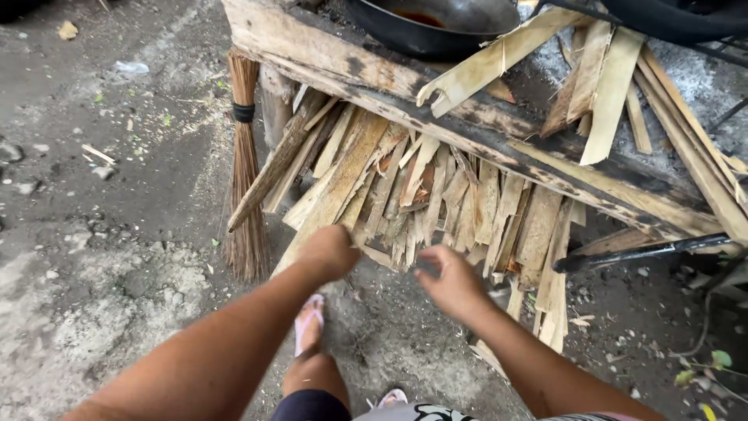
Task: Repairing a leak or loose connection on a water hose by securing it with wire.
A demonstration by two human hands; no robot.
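A stack of split wooden slats [436,203] lies under a charred wooden platform [467,125], ends pointing toward me. My left hand [329,251] reaches to the near ends of the slats at the stack's left side, fingers curled against one slat; whether it grips it I cannot tell. My right hand [452,282] hovers just in front of the stack's middle, fingers bent and apart, holding nothing. More slats [608,86] lie on top of the platform at right.
A black wok [432,23] sits on the platform at the back. A stick broom [246,179] leans against the platform's left post. My foot in a pink sandal [309,323] stands on the dirt ground [101,234]. A dark rod [647,251] juts out at right.
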